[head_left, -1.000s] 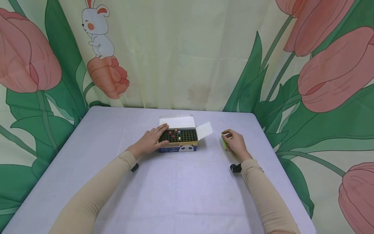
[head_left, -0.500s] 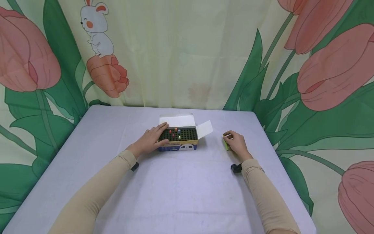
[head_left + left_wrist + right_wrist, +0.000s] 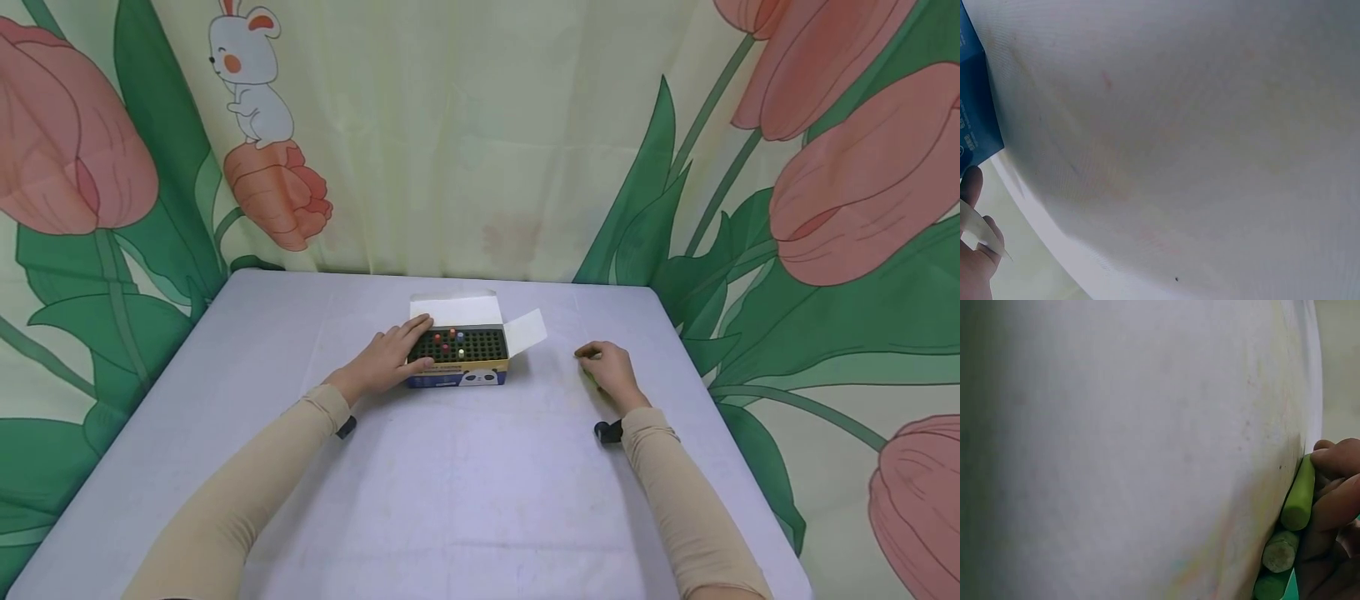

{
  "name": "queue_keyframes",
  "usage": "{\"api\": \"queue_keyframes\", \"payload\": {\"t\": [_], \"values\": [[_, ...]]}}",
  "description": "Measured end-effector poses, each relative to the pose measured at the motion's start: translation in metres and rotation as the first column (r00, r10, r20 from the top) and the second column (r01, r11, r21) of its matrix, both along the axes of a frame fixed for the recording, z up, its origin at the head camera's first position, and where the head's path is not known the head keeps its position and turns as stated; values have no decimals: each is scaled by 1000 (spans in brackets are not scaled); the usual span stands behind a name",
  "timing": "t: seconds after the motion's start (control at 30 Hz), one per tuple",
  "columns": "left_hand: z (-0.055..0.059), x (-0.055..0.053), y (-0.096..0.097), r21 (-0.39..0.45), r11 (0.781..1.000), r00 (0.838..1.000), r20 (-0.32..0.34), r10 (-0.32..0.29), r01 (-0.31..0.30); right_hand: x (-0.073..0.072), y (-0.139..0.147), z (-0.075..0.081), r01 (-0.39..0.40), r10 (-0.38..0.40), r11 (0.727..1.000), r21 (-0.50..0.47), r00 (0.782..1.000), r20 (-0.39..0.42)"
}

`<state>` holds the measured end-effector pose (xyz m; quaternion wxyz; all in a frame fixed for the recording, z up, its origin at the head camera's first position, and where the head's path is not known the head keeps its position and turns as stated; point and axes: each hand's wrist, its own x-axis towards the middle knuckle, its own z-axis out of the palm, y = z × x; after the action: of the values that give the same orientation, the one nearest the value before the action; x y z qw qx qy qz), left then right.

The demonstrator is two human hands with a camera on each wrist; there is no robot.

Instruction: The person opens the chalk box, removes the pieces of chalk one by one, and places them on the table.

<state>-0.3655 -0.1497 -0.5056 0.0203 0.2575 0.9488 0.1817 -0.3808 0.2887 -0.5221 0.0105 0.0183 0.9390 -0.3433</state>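
Note:
My left hand (image 3: 386,357) rests on the left end of a low box (image 3: 455,377), fingers straight towards its back edge and thumb along the front. The box has a panda print and a black holed tray (image 3: 487,343) inside. A few coloured sticks, red (image 3: 437,339), blue (image 3: 460,337) and pale yellow (image 3: 461,354) among them, stand in the holes. Well to the box's right, my right hand (image 3: 609,371) holds green crayon-like sticks low over the table. In the right wrist view a lime-green stick (image 3: 1299,497) sits at the fingertips, above an olive one (image 3: 1281,552) and a darker green one (image 3: 1270,585).
The box's white lid (image 3: 455,310) is folded back, and a white side flap (image 3: 525,332) sticks out to the right. A white cloth covers the table (image 3: 465,483). Behind it hangs a curtain (image 3: 450,167) printed with tulips and a rabbit.
My right hand has shifted slightly right, and the green sticks have tilted down and gone mostly behind the fingers in the head view. The left hand and box have stayed put.

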Motion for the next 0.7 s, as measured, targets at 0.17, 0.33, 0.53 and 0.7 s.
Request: {"api": "queue_keyframes", "payload": {"t": [0.17, 0.33, 0.53, 0.7], "values": [[0, -1, 0, 1, 1000, 1000, 1, 0, 0, 0, 3, 0, 13, -11, 998, -65, 1000, 28], [-1, -3, 0, 3, 1000, 1000, 2, -1, 1, -2, 9, -1, 32, -20, 989, -147, 996, 85], [-2, -2, 0, 4, 1000, 1000, -1, 0, 0, -3, 10, -1, 44, -22, 983, -178, 992, 121], [1, 0, 1, 1, 1000, 1000, 11, 1, -1, -3, 11, -1, 49, -21, 979, -199, 990, 141]]}}
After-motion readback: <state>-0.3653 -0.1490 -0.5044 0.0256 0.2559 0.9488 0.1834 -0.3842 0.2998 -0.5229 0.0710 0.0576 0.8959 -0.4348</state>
